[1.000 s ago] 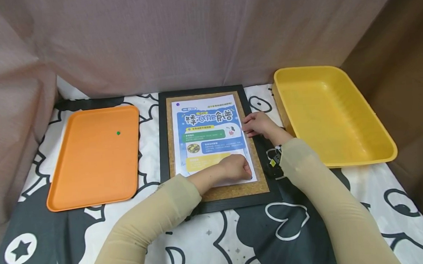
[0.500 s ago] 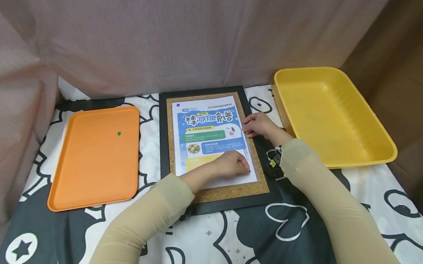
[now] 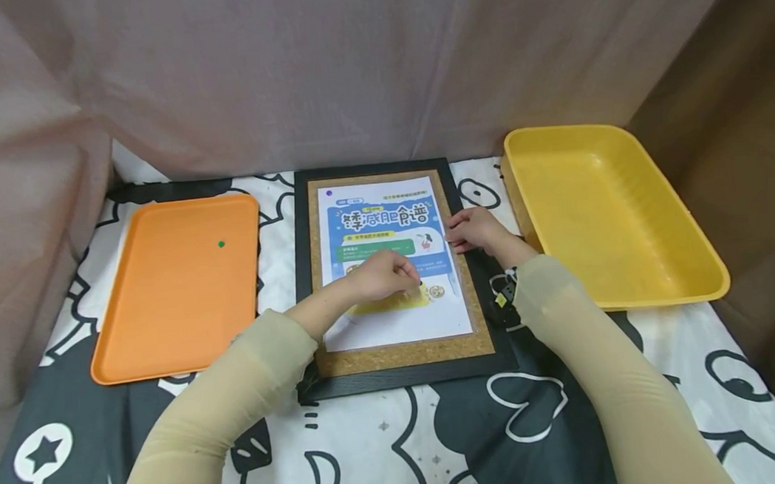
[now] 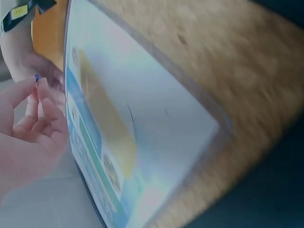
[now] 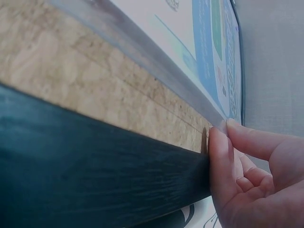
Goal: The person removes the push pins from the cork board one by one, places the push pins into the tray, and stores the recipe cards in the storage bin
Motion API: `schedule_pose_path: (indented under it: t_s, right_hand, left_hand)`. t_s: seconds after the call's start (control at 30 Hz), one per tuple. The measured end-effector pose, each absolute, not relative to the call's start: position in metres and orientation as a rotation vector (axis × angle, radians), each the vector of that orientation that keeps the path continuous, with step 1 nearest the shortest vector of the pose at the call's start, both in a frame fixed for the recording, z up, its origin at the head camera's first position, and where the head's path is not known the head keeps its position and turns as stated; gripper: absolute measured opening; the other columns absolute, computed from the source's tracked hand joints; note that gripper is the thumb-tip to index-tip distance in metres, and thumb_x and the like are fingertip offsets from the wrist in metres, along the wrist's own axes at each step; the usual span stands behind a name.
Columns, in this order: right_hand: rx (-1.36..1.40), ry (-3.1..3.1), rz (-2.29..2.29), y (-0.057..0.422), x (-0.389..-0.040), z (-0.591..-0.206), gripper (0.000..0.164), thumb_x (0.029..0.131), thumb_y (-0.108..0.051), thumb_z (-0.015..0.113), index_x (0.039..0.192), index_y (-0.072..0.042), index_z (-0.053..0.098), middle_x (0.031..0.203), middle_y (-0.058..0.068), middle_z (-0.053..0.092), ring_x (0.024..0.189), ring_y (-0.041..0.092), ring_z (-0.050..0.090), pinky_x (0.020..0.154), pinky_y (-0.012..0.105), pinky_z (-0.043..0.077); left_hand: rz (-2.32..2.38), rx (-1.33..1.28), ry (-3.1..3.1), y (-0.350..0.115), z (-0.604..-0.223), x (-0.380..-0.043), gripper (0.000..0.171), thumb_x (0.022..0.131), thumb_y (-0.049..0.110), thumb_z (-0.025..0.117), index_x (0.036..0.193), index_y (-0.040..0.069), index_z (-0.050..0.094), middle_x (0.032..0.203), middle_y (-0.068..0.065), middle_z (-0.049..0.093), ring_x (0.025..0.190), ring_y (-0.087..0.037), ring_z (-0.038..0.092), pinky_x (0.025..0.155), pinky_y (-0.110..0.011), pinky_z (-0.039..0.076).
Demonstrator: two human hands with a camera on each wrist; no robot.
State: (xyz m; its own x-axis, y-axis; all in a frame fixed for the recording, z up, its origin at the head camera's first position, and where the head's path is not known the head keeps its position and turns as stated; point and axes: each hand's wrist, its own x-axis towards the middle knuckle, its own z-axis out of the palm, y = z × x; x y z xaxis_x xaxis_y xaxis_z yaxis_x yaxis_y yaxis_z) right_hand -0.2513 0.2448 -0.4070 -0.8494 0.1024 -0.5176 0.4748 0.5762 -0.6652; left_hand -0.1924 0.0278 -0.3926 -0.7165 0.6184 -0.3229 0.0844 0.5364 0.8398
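Note:
A printed sheet (image 3: 394,243) in a clear plastic cover lies on a cork board (image 3: 408,353) with a black frame. My left hand (image 3: 383,276) is over the sheet's lower half, pinching a small blue push pin (image 4: 36,78) between thumb and index finger. At the sheet's right edge, my right hand (image 3: 478,230) pinches the clear plastic margin between thumb and index finger, as the right wrist view shows. A purple pin (image 3: 329,193) sits in the sheet's top left corner.
On the left lies an orange tray (image 3: 178,306) with one green pin (image 3: 221,244) on it. A deep yellow bin (image 3: 615,217) stands at the right. A patterned black and white cloth (image 3: 373,450) covers the table, with a brown curtain (image 3: 364,73) behind.
My left hand has moved from the sheet's lower right corner up and to the left, with the blue push pin in its fingers. My right hand has stayed at the right edge.

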Motion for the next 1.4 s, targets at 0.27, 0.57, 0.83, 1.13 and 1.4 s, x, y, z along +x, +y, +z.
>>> schedule_pose_path:
  t_s: [0.27, 0.57, 0.83, 1.13, 1.4]
  right_hand:
    - [0.478, 2.365, -1.204, 0.245, -0.25, -0.407, 0.036, 0.091, -0.01, 0.058, 0.125, -0.001, 0.051, 0.113, 0.017, 0.056, 0.068, 0.01, 0.06, 0.063, 0.019, 0.053]
    - [0.442, 2.387, -1.212, 0.245, -0.249, -0.408, 0.036, 0.09, -0.008, 0.058, 0.124, 0.001, 0.052, 0.108, 0.016, 0.056, 0.067, 0.009, 0.059, 0.064, 0.02, 0.053]
    - [0.434, 2.383, -1.214, 0.245, -0.25, -0.408, 0.037, 0.09, -0.007, 0.058, 0.125, 0.001, 0.051, 0.107, 0.015, 0.055, 0.067, 0.008, 0.059, 0.065, 0.02, 0.054]
    - [0.439, 2.382, -1.205, 0.245, -0.248, -0.408, 0.036, 0.09, -0.007, 0.059, 0.125, 0.001, 0.051, 0.109, 0.016, 0.055, 0.066, 0.007, 0.059, 0.065, 0.02, 0.054]
    - [0.425, 2.391, -1.226, 0.245, -0.249, -0.41, 0.036, 0.089, -0.005, 0.059, 0.124, 0.004, 0.051, 0.1, 0.014, 0.056, 0.06, 0.005, 0.057, 0.059, 0.018, 0.052]
  left_hand:
    - [1.179, 0.493, 2.26, 0.004, -0.392, -0.2, 0.016, 0.089, 0.017, 0.061, 0.096, 0.004, 0.068, 0.092, -0.013, 0.067, 0.072, -0.014, 0.055, 0.063, -0.019, 0.043]
    - [1.29, 0.321, 2.36, -0.02, -0.392, -0.205, 0.017, 0.09, 0.018, 0.058, 0.097, 0.004, 0.064, 0.084, -0.011, 0.064, 0.074, -0.021, 0.059, 0.059, -0.02, 0.043]
    - [1.281, 0.247, 2.44, -0.044, -0.396, -0.21, 0.02, 0.09, 0.02, 0.057, 0.099, 0.003, 0.065, 0.088, -0.011, 0.064, 0.074, -0.015, 0.056, 0.061, -0.02, 0.043]
    - [1.276, 0.125, 2.454, -0.07, -0.4, -0.213, 0.02, 0.091, 0.019, 0.056, 0.101, 0.003, 0.063, 0.095, -0.013, 0.064, 0.082, -0.02, 0.059, 0.07, -0.024, 0.045]
    - [1.264, 0.046, 2.523, -0.098, -0.402, -0.218, 0.021, 0.091, 0.02, 0.057, 0.1, 0.002, 0.062, 0.085, -0.008, 0.061, 0.079, -0.02, 0.056, 0.063, -0.024, 0.042]
